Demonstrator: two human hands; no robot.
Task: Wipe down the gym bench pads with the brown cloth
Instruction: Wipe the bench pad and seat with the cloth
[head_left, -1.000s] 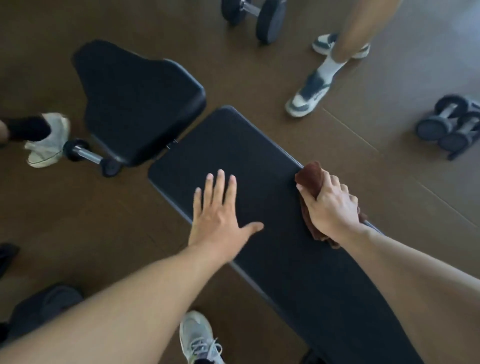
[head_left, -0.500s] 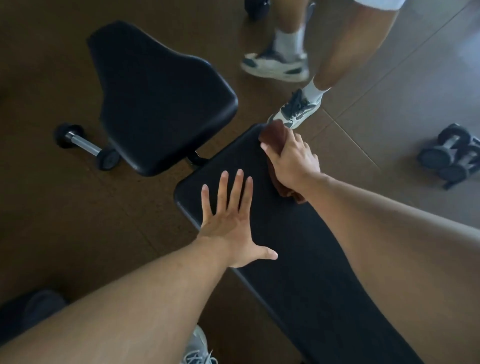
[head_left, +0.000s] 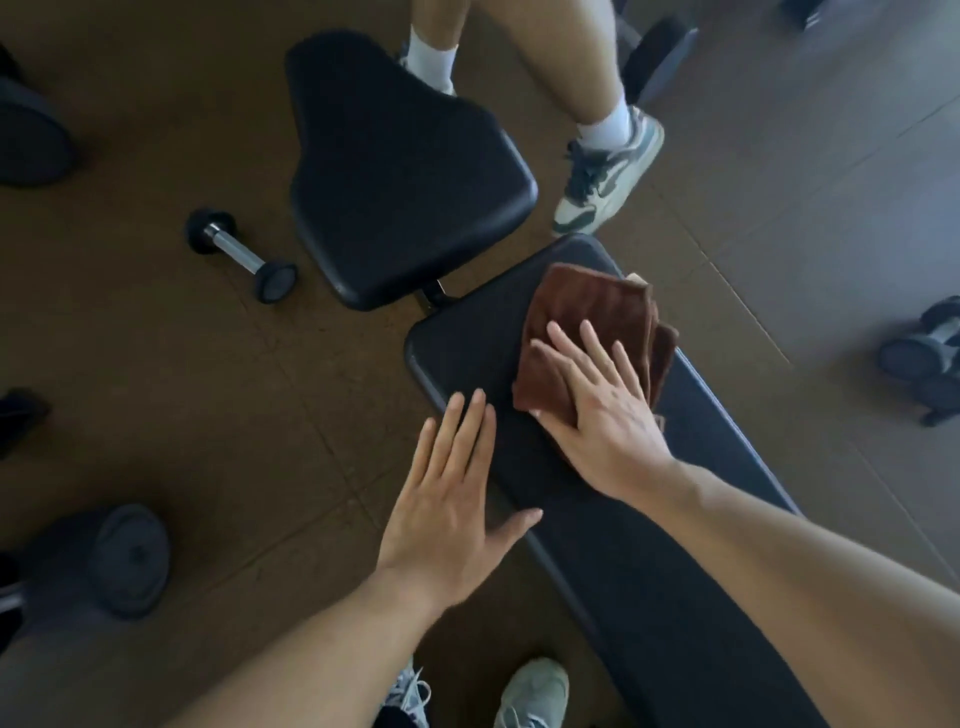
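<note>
The brown cloth (head_left: 587, 332) lies spread on the far end of the long back pad (head_left: 649, 561), near the gap to the separate seat pad (head_left: 400, 161). The right hand (head_left: 597, 410) presses flat on the cloth, fingers straight and slightly spread; it grips nothing. The left hand (head_left: 452, 504) rests flat on the near edge of the long pad, fingers extended, thumb out, holding nothing; it appears to brace the bench. Progress judgement: wiping of the long pad is under way at its far end. No visible residue or wet trace shows which areas are finished. The seat pad carries no cloth and is judged still to be wiped.
</note>
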